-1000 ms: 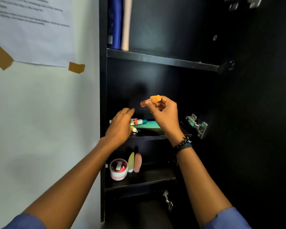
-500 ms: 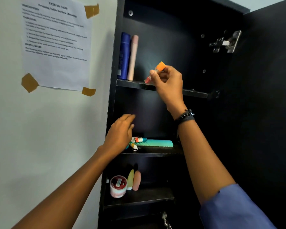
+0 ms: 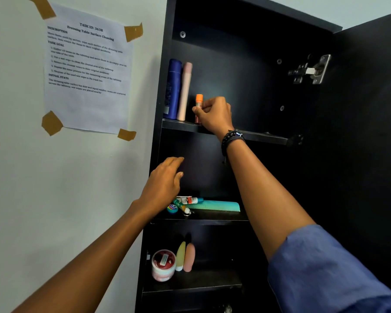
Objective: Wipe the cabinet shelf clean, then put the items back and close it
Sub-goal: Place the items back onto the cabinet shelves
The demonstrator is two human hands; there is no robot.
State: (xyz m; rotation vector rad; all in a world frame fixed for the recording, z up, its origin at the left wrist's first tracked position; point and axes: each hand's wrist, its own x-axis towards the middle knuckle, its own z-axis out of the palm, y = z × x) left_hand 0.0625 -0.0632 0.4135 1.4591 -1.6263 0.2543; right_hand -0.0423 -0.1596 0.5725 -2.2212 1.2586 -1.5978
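The black cabinet stands open, its door (image 3: 368,132) swung to the right. My right hand (image 3: 215,115) grips a small orange-capped tube (image 3: 199,100) upright on the upper shelf (image 3: 262,136), beside a tall blue bottle (image 3: 173,89) and a pink bottle (image 3: 185,91). My left hand (image 3: 165,186) hovers open at the cabinet's left edge, above the middle shelf (image 3: 203,219). That shelf holds a teal comb (image 3: 217,205), small tubes (image 3: 187,201) and a tiny round tin (image 3: 172,208).
The lower shelf (image 3: 196,283) carries a red-lidded jar (image 3: 163,264), a yellow bottle (image 3: 180,256) and a peach bottle (image 3: 189,257). A taped instruction sheet (image 3: 86,68) hangs on the white wall at left. A metal hinge (image 3: 312,70) sits at the upper right inside.
My right hand has lifted the orange-capped tube from in front of the middle shelf up to the upper shelf and stood it beside the bottles. The view tilted upward. My left hand stayed near the middle shelf.
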